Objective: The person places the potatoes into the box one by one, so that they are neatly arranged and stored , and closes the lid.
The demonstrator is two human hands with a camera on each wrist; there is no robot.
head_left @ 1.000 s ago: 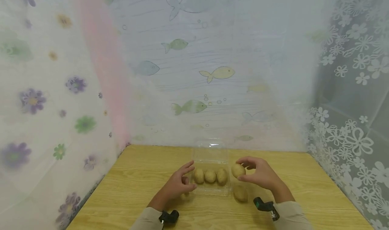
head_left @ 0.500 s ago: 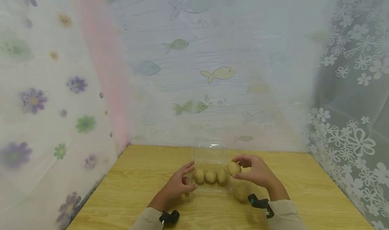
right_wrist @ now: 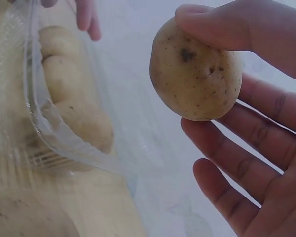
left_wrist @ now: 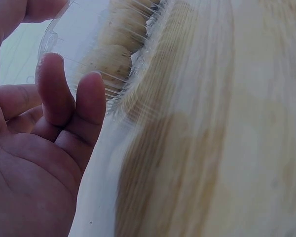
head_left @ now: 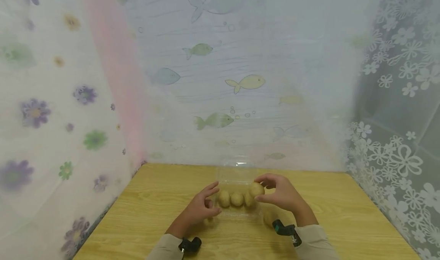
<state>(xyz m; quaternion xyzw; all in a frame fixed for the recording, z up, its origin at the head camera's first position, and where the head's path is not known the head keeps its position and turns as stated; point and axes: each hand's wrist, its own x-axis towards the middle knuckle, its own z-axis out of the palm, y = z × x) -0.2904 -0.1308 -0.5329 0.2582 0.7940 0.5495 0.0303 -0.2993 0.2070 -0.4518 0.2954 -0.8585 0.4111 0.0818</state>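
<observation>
A clear plastic clamshell box (head_left: 237, 215) stands on the table with its lid (head_left: 235, 173) raised at the back. Three potatoes lie in a row inside: a left one (head_left: 224, 199), a middle one (head_left: 236, 199) and a right one, partly hidden. My right hand (head_left: 282, 193) pinches another potato (right_wrist: 195, 74) between thumb and fingers, over the box's right end. This potato has dark spots. At the box's left side rests my left hand (head_left: 201, 206), thumb and index finger spread along its edge, other fingers loosely bent; whether they press the plastic, I cannot tell.
One more potato (head_left: 269, 217) lies on the wooden table (head_left: 154, 199), just right of the box and near my right wrist. A curtain (head_left: 206, 99) printed with fish hangs behind the table, and flowered sheets (head_left: 38, 138) flank it.
My right hand has moved left with its potato, from beside the box to over the right potato in the row. My left hand stays in place.
</observation>
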